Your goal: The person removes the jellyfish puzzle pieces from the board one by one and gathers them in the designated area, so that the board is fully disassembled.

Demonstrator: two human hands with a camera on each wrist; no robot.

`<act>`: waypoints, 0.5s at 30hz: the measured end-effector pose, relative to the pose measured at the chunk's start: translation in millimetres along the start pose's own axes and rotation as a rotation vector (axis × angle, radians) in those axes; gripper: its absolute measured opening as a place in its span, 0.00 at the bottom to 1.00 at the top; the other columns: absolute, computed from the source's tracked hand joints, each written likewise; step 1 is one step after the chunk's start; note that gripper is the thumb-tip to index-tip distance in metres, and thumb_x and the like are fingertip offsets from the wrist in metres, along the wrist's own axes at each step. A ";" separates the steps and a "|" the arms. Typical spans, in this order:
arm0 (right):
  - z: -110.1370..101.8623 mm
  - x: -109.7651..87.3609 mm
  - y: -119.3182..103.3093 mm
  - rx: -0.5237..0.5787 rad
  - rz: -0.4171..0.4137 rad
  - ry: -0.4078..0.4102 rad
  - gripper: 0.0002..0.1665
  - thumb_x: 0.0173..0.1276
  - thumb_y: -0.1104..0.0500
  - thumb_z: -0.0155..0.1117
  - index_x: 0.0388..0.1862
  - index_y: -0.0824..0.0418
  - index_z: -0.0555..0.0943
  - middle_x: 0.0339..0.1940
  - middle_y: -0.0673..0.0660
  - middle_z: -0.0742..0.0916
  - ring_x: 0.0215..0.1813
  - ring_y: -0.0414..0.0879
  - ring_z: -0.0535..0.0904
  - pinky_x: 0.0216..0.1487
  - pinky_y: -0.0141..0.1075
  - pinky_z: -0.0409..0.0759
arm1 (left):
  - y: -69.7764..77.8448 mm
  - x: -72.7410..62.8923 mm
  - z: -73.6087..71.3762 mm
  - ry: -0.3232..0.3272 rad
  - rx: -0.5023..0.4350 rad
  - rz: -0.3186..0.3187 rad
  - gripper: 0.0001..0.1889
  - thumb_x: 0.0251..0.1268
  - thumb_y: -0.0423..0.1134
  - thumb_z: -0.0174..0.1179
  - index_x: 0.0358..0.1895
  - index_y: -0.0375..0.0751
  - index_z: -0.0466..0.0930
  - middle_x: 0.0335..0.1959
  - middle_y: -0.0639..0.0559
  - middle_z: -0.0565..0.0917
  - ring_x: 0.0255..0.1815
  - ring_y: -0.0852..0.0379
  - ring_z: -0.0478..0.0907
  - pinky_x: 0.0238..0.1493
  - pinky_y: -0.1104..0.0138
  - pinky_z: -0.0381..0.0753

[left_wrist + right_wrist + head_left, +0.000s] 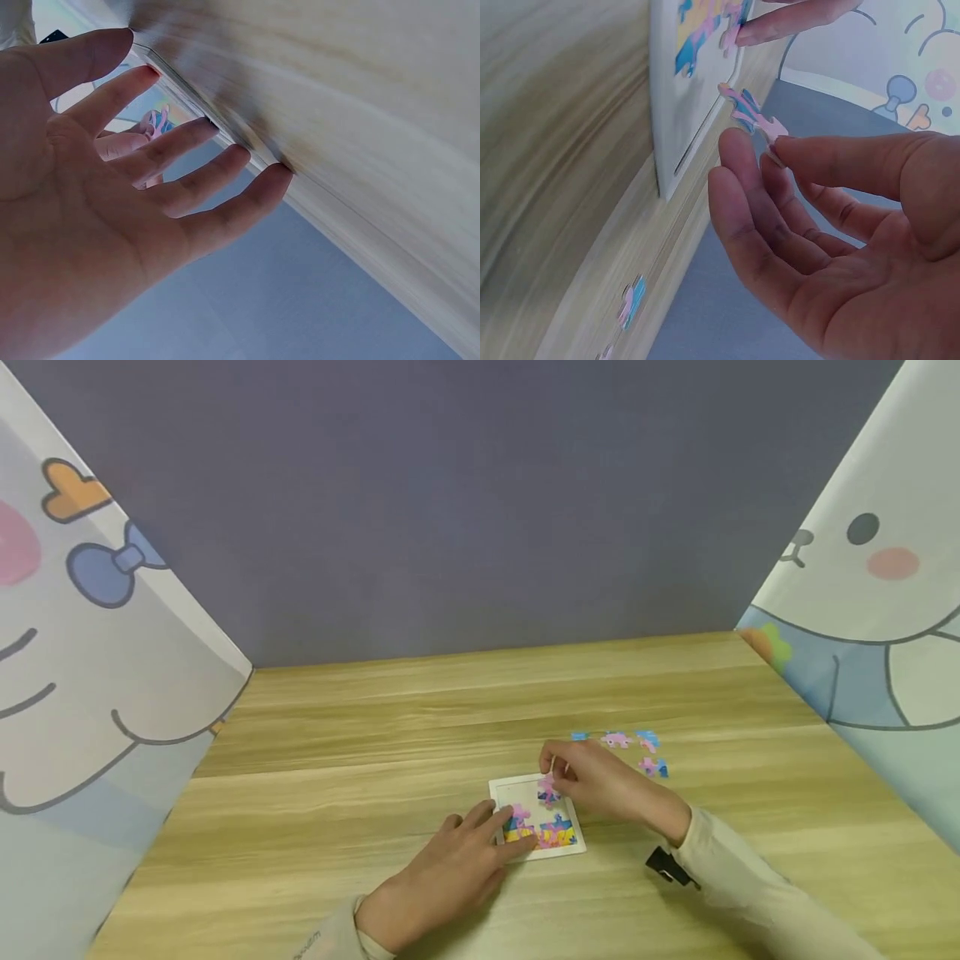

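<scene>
A white puzzle tray (517,792) lies on the table, with several joined pieces (557,835) in yellow, pink and blue along its near side. My left hand (450,868) rests its spread fingers at the tray's left edge, one finger reaching over the near rim. In the left wrist view, the fingertips (238,155) are slightly bent along that edge. Above the tray's far right part, my right hand (603,785) pinches a pink and blue puzzle piece (751,114) between thumb and fingers. That piece is tilted and stands off the board in the right wrist view.
Several loose puzzle pieces lie on the wooden table beyond the right hand, among them a pink one (617,740) and a pink and blue one (654,767). A black clip (667,866) hangs at the right sleeve. A grey panel (480,510) stands behind, with cartoon-printed panels on both sides.
</scene>
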State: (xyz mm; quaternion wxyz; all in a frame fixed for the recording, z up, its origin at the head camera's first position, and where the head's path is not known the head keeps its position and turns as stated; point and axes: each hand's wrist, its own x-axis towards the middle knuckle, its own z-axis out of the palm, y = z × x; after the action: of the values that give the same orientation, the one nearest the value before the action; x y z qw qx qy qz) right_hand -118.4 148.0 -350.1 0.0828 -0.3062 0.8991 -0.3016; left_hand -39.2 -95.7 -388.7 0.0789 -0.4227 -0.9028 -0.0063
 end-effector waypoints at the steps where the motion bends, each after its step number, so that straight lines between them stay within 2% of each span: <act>1: -0.9 -1.1 1.3 -0.003 -0.003 0.004 0.07 0.68 0.69 0.62 0.39 0.58 0.78 0.29 0.48 0.83 0.26 0.37 0.73 0.28 0.32 0.74 | 0.2 0.2 0.2 0.004 0.003 0.004 0.28 0.61 0.43 0.69 0.65 0.65 0.75 0.62 0.47 0.77 0.62 0.45 0.72 0.40 0.56 0.81; 8: -16.9 -9.0 11.8 -0.019 -0.027 0.083 0.09 0.68 0.70 0.60 0.40 0.56 0.78 0.27 0.47 0.81 0.28 0.38 0.73 0.29 0.32 0.74 | -0.1 2.4 -1.5 0.038 0.019 0.040 0.26 0.61 0.43 0.68 0.64 0.64 0.76 0.58 0.49 0.78 0.59 0.48 0.73 0.36 0.60 0.79; 15: -27.9 -15.8 20.3 -0.009 -0.047 0.089 0.10 0.67 0.71 0.61 0.40 0.56 0.79 0.26 0.47 0.82 0.29 0.37 0.75 0.30 0.32 0.75 | 0.2 0.2 -1.7 0.013 -0.006 0.004 0.27 0.61 0.43 0.68 0.64 0.63 0.75 0.61 0.46 0.78 0.62 0.44 0.73 0.40 0.54 0.81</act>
State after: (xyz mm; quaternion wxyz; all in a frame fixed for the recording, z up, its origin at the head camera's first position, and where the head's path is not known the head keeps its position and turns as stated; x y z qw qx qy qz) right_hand -125.2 184.1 -340.2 0.0343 -0.3138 0.8958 -0.3129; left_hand -38.9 -95.6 -386.9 0.0833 -0.4249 -0.9013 -0.0117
